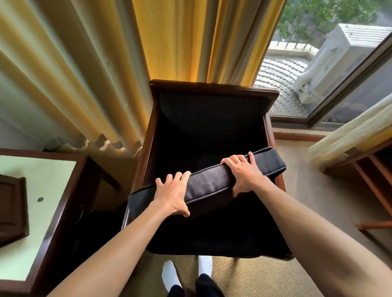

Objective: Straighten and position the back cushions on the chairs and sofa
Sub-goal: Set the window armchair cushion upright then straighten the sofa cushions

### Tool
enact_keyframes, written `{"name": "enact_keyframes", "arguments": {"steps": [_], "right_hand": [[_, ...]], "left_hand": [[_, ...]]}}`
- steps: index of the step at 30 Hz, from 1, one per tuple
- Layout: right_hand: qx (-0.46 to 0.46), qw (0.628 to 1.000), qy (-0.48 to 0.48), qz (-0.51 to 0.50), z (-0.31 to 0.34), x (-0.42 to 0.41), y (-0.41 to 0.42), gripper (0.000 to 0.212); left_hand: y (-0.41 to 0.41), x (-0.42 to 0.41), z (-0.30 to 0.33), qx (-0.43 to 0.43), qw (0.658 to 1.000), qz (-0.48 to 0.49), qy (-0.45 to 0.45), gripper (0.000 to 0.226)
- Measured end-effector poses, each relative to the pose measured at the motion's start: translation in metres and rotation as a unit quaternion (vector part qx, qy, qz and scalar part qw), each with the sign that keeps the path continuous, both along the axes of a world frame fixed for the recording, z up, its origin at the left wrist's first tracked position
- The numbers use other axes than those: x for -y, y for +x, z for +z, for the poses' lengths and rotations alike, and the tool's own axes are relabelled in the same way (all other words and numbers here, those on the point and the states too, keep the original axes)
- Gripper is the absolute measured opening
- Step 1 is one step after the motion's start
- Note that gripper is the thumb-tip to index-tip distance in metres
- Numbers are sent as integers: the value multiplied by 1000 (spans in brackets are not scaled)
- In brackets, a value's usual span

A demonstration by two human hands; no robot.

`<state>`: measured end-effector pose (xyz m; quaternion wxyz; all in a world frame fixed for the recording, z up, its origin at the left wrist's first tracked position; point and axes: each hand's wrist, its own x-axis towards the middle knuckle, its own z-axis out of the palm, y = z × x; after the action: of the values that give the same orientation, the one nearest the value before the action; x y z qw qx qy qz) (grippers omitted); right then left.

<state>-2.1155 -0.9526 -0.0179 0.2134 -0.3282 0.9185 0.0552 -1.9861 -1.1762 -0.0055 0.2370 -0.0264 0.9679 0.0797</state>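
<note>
A dark grey back cushion [208, 182] is held edge-up and tilted above the seat of a dark wooden armchair [214, 88]. My left hand [172, 195] grips its lower left part, fingers over the top edge and thumb underneath. My right hand [245, 172] grips the upper right part the same way. The chair's black seat cushion [209, 237] lies below, and its dark backrest [211, 113] stands bare against the curtains.
Yellow curtains [82, 66] hang behind the chair. A low wooden table [53, 210] with a pale top and a dark tray [6, 208] stands left. A window [327, 64] is at the right, and another wooden furniture frame [376, 183] stands at far right. Beige carpet [252, 283] underfoot.
</note>
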Motion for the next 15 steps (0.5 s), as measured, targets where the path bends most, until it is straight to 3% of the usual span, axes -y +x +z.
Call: {"name": "enact_keyframes", "arguments": {"steps": [5, 11, 15], "right_hand": [[-24, 1000, 5, -1, -7, -4, 5, 115], [-65, 997, -32, 24, -6, -9, -9, 77], [-65, 997, -35, -1, 11, -24, -46, 74]], "left_hand": [[-1, -13, -17, -32, 999, 5, -22, 121], [-16, -6, -10, -44, 999, -7, -15, 104], [-69, -8, 12, -75, 996, -41, -13, 100]]}}
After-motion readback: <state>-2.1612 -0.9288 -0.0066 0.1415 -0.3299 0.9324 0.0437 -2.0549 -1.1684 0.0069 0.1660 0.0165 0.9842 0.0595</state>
